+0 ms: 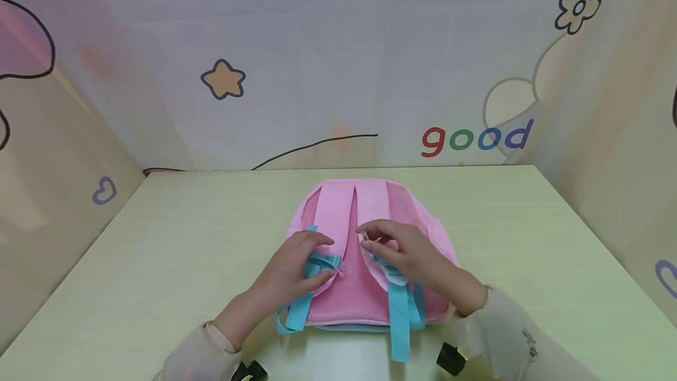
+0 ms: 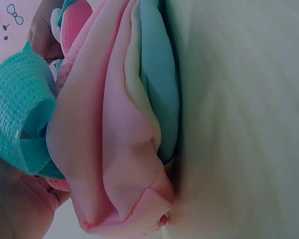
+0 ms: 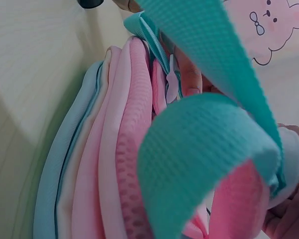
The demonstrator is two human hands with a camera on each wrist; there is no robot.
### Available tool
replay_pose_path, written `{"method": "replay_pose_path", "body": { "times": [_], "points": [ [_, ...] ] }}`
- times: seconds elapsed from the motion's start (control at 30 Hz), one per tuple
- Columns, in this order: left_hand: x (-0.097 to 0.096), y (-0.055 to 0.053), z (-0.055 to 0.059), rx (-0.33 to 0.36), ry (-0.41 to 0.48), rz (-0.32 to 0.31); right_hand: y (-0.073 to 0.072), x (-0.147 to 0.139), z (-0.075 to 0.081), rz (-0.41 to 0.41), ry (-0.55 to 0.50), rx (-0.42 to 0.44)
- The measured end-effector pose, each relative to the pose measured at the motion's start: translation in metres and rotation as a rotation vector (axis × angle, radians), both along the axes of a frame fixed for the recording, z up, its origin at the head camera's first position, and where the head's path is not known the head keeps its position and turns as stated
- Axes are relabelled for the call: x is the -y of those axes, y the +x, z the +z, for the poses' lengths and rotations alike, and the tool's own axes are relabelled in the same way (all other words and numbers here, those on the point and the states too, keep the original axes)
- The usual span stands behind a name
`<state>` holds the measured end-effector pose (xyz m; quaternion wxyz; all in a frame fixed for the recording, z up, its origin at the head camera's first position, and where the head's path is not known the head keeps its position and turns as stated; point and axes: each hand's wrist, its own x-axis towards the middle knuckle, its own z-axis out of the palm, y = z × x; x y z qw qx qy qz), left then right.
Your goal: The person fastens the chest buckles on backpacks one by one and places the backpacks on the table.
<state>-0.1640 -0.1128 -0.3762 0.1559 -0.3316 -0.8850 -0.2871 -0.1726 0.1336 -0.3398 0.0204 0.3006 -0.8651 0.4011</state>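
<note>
A pink backpack lies on the table with its mesh back and two shoulder straps facing up. My left hand holds the lower part of the left shoulder strap, thumb below and fingers above the turquoise webbing. A pale pink clip hangs by those fingers in the right wrist view. Over the right shoulder strap, my right hand pinches a small whitish piece between thumb and index finger. What kind of piece it is cannot be made out.
Loose turquoise webbing ends hang towards the near side of the pale wooden table. Printed curtains enclose the table at the back and sides. Black wrist-camera parts show below my sleeves.
</note>
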Motion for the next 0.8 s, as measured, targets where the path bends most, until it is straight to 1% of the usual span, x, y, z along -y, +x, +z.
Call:
{"method": "replay_pose_path", "body": {
  "times": [0.13, 0.23, 0.33, 0.43, 0.53, 0.63, 0.73, 0.8],
  "points": [
    [-0.004, 0.0, 0.002, -0.009, -0.031, 0.012, -0.001, -0.005, -0.001, 0.003, 0.045, -0.06],
    [-0.007, -0.001, 0.002, -0.04, -0.067, 0.008, -0.001, -0.008, -0.002, 0.019, 0.074, -0.102],
    [-0.01, -0.002, 0.002, -0.068, -0.111, 0.007, -0.002, -0.01, -0.004, 0.036, 0.108, -0.129],
    [-0.013, -0.002, 0.002, -0.072, -0.158, 0.025, -0.002, -0.011, -0.008, 0.048, 0.158, -0.152],
    [-0.015, -0.002, 0.002, -0.065, -0.201, 0.046, -0.002, -0.011, -0.014, 0.048, 0.212, -0.156],
    [-0.017, -0.002, 0.002, -0.084, -0.233, 0.056, -0.001, -0.01, -0.02, 0.037, 0.253, -0.149],
    [-0.018, -0.002, 0.001, -0.107, -0.244, 0.059, -0.001, -0.008, -0.025, 0.018, 0.269, -0.137],
    [-0.018, -0.002, 0.001, -0.115, -0.243, 0.063, -0.001, -0.007, -0.028, 0.008, 0.262, -0.127]
  ]
}}
